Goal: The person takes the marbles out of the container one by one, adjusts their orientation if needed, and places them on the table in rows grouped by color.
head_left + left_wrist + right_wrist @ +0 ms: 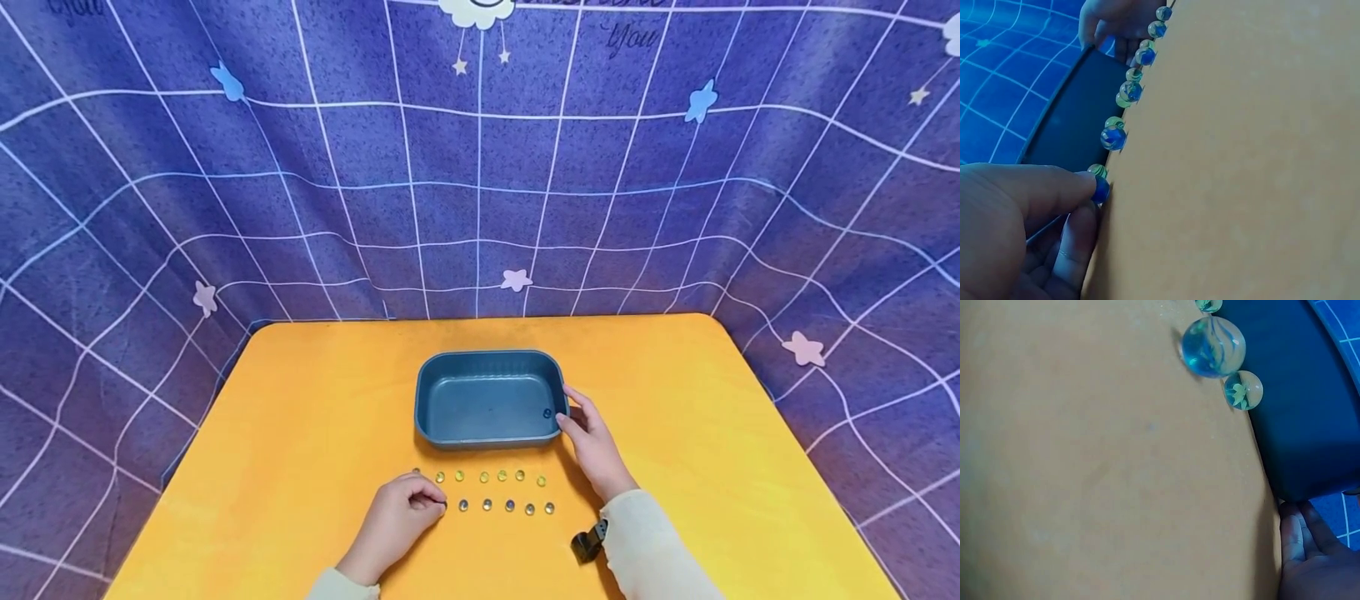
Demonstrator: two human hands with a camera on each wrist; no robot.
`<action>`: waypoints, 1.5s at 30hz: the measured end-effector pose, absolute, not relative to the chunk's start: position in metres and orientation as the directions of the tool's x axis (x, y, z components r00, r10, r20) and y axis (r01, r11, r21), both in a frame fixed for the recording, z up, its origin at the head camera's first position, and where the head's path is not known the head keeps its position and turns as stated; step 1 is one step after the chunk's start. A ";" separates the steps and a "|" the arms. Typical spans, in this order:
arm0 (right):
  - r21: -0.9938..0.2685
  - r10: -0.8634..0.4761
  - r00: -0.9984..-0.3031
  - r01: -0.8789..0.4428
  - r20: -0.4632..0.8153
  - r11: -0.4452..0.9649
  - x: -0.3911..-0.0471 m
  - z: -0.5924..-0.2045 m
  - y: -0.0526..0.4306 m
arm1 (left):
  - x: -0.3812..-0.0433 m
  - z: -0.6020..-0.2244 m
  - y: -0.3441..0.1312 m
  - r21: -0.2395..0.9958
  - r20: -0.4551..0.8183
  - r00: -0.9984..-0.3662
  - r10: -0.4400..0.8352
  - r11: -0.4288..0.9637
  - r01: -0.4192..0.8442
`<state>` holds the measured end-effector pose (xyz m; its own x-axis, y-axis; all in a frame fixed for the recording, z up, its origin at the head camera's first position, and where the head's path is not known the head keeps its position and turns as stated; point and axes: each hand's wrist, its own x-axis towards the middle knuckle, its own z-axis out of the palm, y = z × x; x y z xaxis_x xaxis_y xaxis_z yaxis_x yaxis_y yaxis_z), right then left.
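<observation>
Thumb and forefinger of my left hand (397, 521) pinch a blue marble (1101, 190) at the left end of the near row, down at the table. My right hand (597, 454) holds the right end of a dark blue rectangular basin (491, 442), thumb at the rim and other fingers along the outer wall. One small dark marble (547, 413) lies inside the basin near that thumb. In front of the basin run two rows of glass marbles: yellow-green marbles (483, 477) in the far row, blue marbles (510, 505) in the near one.
An orange-yellow cloth covers the table (315, 400). Behind it and at both sides hangs a purple-blue curtain (480, 208) with grid lines and stars. A black device (588, 543) sits at the right wrist.
</observation>
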<state>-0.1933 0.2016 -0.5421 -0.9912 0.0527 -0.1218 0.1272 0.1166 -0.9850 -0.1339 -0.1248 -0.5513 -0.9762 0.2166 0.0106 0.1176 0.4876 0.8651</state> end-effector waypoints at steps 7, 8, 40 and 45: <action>-0.986 0.049 -0.993 0.113 -0.108 0.121 -0.193 -0.544 0.202 | -0.135 -0.553 -0.125 0.852 -0.001 -0.975 0.224 0.511 0.117; -0.986 0.048 -0.993 0.110 -0.105 0.123 -0.193 -0.544 0.202 | -0.135 -0.553 -0.125 0.849 -0.002 -0.974 0.227 0.514 0.118; -0.979 0.068 -0.990 0.132 -0.123 0.157 -0.197 -0.540 0.202 | -0.142 -0.508 -0.097 0.965 0.011 -0.987 0.161 0.258 0.053; -0.980 0.071 -0.990 0.133 -0.123 0.151 -0.195 -0.545 0.202 | -0.156 -0.493 -0.074 0.948 0.110 -0.965 0.239 0.268 0.175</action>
